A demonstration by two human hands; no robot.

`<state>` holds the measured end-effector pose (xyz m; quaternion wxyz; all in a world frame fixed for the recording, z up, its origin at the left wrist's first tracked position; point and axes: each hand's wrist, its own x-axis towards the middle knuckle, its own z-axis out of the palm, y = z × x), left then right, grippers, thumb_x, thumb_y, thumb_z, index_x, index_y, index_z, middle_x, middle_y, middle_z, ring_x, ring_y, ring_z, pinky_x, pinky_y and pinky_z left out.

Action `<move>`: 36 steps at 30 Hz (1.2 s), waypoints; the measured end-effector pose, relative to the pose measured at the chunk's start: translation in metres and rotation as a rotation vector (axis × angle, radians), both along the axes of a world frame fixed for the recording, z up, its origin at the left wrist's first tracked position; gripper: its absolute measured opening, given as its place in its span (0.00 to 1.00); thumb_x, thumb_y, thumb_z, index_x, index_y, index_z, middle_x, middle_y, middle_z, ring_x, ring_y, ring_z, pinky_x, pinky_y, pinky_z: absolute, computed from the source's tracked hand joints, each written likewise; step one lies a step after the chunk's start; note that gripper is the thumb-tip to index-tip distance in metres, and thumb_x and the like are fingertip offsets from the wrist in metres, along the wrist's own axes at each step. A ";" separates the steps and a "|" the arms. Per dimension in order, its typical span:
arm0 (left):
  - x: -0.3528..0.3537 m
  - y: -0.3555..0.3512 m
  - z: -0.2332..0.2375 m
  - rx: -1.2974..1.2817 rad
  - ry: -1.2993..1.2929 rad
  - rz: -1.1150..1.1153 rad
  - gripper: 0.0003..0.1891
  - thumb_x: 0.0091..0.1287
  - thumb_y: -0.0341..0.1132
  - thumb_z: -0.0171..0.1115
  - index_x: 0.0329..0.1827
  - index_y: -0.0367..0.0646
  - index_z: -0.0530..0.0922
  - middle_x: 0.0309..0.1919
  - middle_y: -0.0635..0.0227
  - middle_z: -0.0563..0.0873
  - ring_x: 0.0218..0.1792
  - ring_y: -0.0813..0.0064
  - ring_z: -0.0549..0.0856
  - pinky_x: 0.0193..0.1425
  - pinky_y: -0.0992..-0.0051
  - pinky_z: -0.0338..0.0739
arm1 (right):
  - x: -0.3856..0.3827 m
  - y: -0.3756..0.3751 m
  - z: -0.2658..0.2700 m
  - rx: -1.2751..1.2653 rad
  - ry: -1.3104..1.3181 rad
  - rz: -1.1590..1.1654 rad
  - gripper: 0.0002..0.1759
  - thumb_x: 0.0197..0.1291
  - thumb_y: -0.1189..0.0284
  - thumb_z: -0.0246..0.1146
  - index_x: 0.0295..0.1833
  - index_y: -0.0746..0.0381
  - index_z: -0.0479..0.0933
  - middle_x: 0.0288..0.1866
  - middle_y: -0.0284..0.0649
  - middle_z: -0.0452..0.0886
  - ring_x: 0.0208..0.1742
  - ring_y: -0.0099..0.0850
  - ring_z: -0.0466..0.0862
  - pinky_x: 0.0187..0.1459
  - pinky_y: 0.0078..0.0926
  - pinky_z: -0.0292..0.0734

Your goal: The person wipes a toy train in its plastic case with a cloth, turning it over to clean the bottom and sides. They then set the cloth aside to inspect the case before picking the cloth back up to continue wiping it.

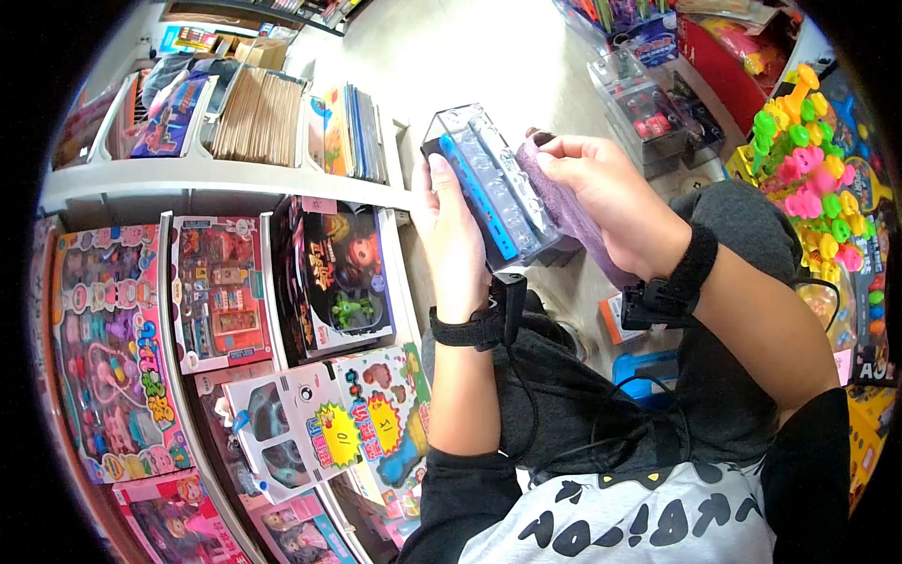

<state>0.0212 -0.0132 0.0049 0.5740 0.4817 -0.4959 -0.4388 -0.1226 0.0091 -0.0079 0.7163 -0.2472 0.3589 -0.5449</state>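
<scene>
A clear plastic box point(505, 177) with a black base and a bright blue strip along its side is tilted in front of me. My left hand point(453, 221) is closed around its left side, the thumb lying along the blue strip. A purple cloth point(568, 205) is pinched in my right hand point(611, 193), bunched against the box's right side and hanging below the fingers. What the box contains is hard to make out. Black straps circle both wrists.
Shelves on the left hold boxed toys point(221, 291) and a row of cardboard sheets point(261, 115). Another clear case point(648, 117) with a red item stands on the floor ahead. Colourful plastic toys point(813, 160) hang at right. A blue object point(646, 371) lies between my legs.
</scene>
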 end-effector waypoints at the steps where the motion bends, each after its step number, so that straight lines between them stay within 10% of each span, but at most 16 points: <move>1: -0.002 0.001 0.000 0.033 0.010 0.007 0.19 0.74 0.48 0.48 0.46 0.39 0.76 0.37 0.71 0.82 0.36 0.83 0.81 0.42 0.80 0.77 | 0.000 0.000 0.000 0.000 0.000 -0.001 0.07 0.65 0.75 0.53 0.42 0.66 0.75 0.37 0.37 0.80 0.37 0.21 0.80 0.42 0.17 0.75; 18: -0.009 0.007 0.013 0.334 0.492 -0.345 0.21 0.70 0.48 0.51 0.54 0.40 0.75 0.45 0.64 0.83 0.44 0.71 0.83 0.50 0.71 0.77 | -0.014 0.004 0.014 -0.115 -0.099 -0.116 0.08 0.65 0.76 0.52 0.40 0.69 0.75 0.33 0.39 0.80 0.31 0.24 0.80 0.35 0.21 0.77; 29: -0.016 0.004 0.007 0.357 0.343 -0.274 0.23 0.71 0.51 0.48 0.55 0.41 0.73 0.45 0.63 0.83 0.43 0.71 0.84 0.47 0.70 0.81 | -0.029 -0.002 0.013 -0.125 -0.015 -0.115 0.07 0.66 0.74 0.53 0.42 0.65 0.75 0.37 0.34 0.80 0.37 0.19 0.80 0.44 0.17 0.75; 36: 0.010 -0.005 0.010 0.338 0.674 -0.426 0.36 0.69 0.58 0.41 0.68 0.35 0.61 0.59 0.49 0.74 0.49 0.56 0.80 0.50 0.54 0.78 | -0.030 -0.003 0.016 -0.155 -0.050 -0.107 0.07 0.66 0.74 0.53 0.43 0.65 0.75 0.38 0.33 0.80 0.38 0.18 0.80 0.45 0.16 0.75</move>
